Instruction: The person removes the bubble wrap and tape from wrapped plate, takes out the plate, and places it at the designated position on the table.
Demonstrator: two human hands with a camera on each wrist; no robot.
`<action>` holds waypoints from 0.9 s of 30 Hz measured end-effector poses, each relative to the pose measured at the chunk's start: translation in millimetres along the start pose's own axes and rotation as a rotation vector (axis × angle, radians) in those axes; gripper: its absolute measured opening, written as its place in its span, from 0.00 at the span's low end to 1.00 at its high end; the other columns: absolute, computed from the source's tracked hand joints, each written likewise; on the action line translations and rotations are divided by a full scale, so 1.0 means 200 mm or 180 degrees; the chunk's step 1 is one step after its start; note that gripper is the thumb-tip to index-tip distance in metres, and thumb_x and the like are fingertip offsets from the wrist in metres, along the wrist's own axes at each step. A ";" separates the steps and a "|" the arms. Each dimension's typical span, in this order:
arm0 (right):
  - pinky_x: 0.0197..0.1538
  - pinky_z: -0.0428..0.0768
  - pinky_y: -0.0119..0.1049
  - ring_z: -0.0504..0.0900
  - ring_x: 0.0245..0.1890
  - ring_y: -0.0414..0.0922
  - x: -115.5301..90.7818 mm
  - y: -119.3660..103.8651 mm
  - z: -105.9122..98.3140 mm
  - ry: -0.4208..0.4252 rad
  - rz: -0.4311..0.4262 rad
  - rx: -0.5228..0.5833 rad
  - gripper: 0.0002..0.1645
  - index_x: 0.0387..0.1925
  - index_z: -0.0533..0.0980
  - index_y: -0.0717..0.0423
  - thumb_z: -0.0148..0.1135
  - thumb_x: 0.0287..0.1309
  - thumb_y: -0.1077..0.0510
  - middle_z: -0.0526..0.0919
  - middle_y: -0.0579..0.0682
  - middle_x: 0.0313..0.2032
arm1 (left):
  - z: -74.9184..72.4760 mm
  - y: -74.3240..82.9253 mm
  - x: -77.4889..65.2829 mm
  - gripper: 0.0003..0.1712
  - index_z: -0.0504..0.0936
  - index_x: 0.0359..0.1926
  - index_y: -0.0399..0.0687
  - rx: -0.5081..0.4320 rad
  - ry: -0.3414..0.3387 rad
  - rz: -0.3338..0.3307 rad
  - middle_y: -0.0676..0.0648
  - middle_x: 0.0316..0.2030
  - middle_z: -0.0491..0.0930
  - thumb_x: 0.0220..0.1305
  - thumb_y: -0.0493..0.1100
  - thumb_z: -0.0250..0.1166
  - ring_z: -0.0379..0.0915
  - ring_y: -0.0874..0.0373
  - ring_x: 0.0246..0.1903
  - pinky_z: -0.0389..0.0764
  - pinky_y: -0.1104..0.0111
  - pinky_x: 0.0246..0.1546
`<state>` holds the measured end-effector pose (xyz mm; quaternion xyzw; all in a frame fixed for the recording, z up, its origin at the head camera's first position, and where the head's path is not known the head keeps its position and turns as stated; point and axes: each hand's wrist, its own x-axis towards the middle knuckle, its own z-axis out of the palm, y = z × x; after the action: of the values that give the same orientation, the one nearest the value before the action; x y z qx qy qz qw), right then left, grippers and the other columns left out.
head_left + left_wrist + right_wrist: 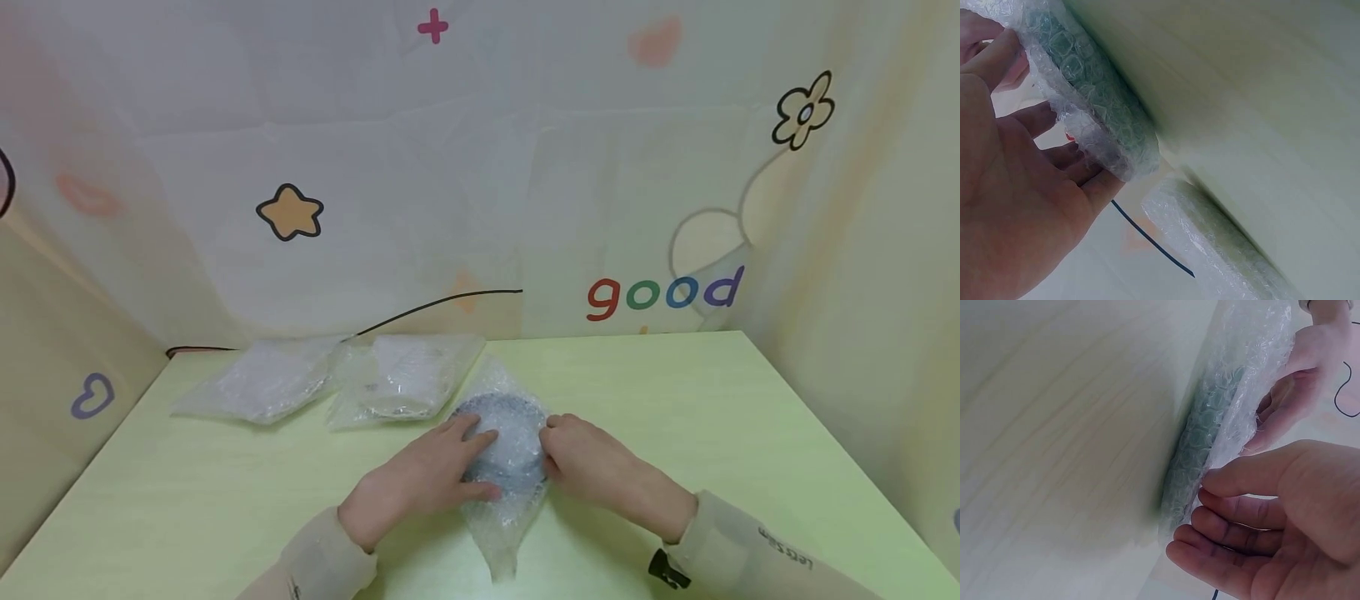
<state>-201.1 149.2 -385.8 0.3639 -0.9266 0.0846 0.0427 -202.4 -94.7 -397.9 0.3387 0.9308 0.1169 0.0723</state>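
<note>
Along the back edge of the tabletop (712, 417), close to its left corner, lay a flat packet (273, 379) in clear bubble wrap. Just to its right, a second packet (408, 379), also wrapped and with a pale block showing through, lay by the same edge. Next came the left hand (420, 475), its fingers spread wide and resting on the left side of a wrapped bundle (517, 450). That bundle was midway between the tabletop's left and right edges; a round, bluish thing showed through the bubble wrap, one pointed end of which reached toward the back edge and the other toward the person. At its right side the right hand (588, 454) had its fingers curled, thumb and forefinger pinching the wrap's rim. A black buckle (667, 569) hung beside the right sleeve (742, 542). Behind the back edge, right of the bundle, the cloth backdrop (600, 192) bore the word "good" in coloured letters.
</note>
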 end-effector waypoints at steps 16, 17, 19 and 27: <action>0.30 0.75 0.39 0.73 0.25 0.47 0.03 -0.01 0.02 -0.0002 -0.0013 -0.0019 0.12 0.22 0.75 0.59 0.67 0.55 0.72 0.71 0.47 0.23 | 0.00 -0.01 -0.01 0.44 0.69 0.74 0.41 -0.0122 -0.0041 -0.0111 0.32 0.74 0.60 0.68 0.63 0.67 0.55 0.41 0.74 0.62 0.53 0.72; 0.30 0.75 0.38 0.72 0.25 0.47 0.03 -0.01 0.02 -0.0007 -0.0027 0.0002 0.12 0.21 0.75 0.59 0.66 0.55 0.72 0.71 0.47 0.23 | 0.00 -0.01 -0.01 0.44 0.69 0.74 0.41 -0.0129 -0.0047 -0.0129 0.32 0.74 0.60 0.68 0.62 0.67 0.56 0.41 0.74 0.62 0.53 0.72; 0.31 0.75 0.39 0.72 0.26 0.47 0.03 -0.01 0.02 -0.0036 -0.0017 0.0018 0.12 0.21 0.75 0.59 0.65 0.55 0.72 0.71 0.47 0.23 | 0.00 0.00 -0.01 0.44 0.69 0.74 0.41 -0.0158 -0.0048 -0.0140 0.33 0.74 0.60 0.68 0.62 0.68 0.56 0.41 0.74 0.62 0.53 0.72; 0.32 0.77 0.41 0.74 0.27 0.49 0.02 -0.01 0.01 -0.0084 0.0068 -0.0025 0.10 0.23 0.76 0.60 0.68 0.54 0.71 0.72 0.47 0.24 | 0.00 0.01 0.00 0.43 0.69 0.74 0.41 -0.0223 -0.0011 -0.0128 0.33 0.74 0.60 0.68 0.61 0.68 0.56 0.41 0.74 0.62 0.53 0.72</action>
<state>-202.4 144.4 -387.6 0.3549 -0.9312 0.0766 0.0310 -201.4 -93.5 -396.5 0.3175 0.9326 0.1474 0.0880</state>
